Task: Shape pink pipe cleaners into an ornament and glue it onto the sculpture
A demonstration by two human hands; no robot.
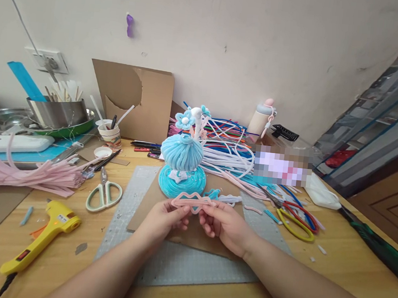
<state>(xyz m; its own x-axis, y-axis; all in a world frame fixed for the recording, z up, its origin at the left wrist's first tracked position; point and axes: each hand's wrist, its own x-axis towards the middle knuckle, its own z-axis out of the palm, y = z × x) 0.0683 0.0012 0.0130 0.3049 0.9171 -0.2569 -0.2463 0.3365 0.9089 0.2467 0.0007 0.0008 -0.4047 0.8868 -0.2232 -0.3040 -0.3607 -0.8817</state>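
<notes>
A pink pipe cleaner (195, 198), bent into a wavy outline, is pinched between my two hands above the cardboard sheet. My left hand (167, 219) grips its left end, thumb on top. Its right part sits between the thumb and fingers of my right hand (226, 222). Just beyond my hands stands a blue pipe-cleaner figure (181, 153), with a pleated puffy body, a coiled round base (181, 185) and a flower (185, 119) at the top. Blue and white pipe-cleaner pieces (227, 198) lie behind my right hand.
A grey cutting mat (114, 246) lies under the cardboard (144, 209). Left are white-handled scissors (104, 197), a yellow glue gun (42, 237) and pink pipe cleaners (22, 170). Yellow-and-red-handled scissors (296, 224) lie right. Behind are a bottle (259, 120), a paper cup (110, 132) and bundled pipe cleaners (226, 159).
</notes>
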